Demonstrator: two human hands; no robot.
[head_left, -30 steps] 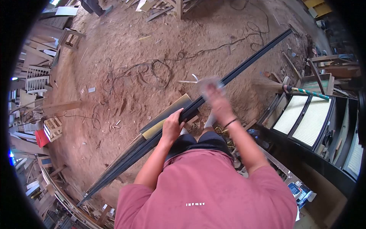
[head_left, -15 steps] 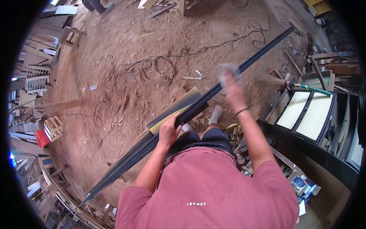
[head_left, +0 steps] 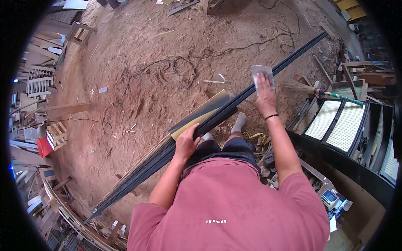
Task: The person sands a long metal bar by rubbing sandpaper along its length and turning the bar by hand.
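Observation:
A long, dark, grooved wooden strip (head_left: pixel 295 55) runs diagonally across my front, from the lower left to the upper right. My left hand (head_left: pixel 186 143) is closed around its near part, just in front of my legs. Farther up, my right hand (head_left: pixel 266 97) lies with its fingers over a pale sheet that looks like sandpaper (head_left: pixel 261 69), holding it against the strip. The sheet's far end sticks out past my fingertips. Beside my left hand, a dark and yellowish flat piece (head_left: pixel 201 115) lies under or alongside the strip; its exact contact is hidden.
Tangled cable (head_left: pixel 178 73) lies on the dusty ground ahead. At right are a broom (head_left: pixel 310 89) and a black frame with pale mesh panels (head_left: pixel 335 123). Wooden stools and a red container (head_left: pixel 44 147) stand at left. Another person's legs (head_left: pixel 109 3) show at top left.
My right hand and the sheet have moved slightly along the strip, up and to the right, and appear sharper now. My left hand keeps its grip.

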